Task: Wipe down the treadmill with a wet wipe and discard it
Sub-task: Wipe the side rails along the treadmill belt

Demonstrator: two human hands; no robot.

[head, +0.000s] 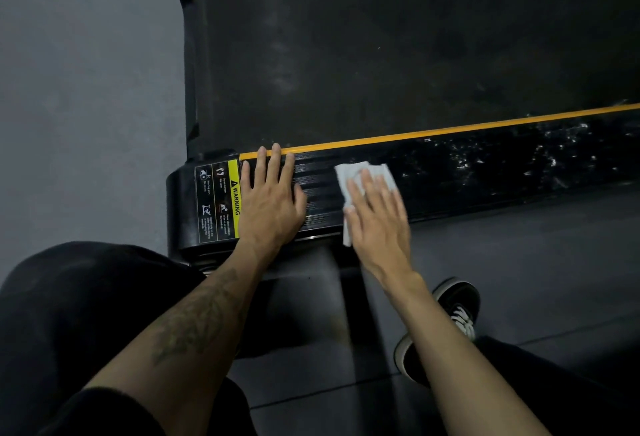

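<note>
Right hand (375,214) lies flat, fingers straight, pressing the wipe (363,176) onto the treadmill (381,55) side rail (485,172), while the left hand (268,193) rests open and empty on the rail beside the warning label (221,200). To wipe well, the person should probably keep even pressure and draw the wipe along the ribs toward the speckled stretch at right, refolding once it soils. Most of the wipe is hidden under the palm, the rail runs out of frame, and no bin is visible.
</note>
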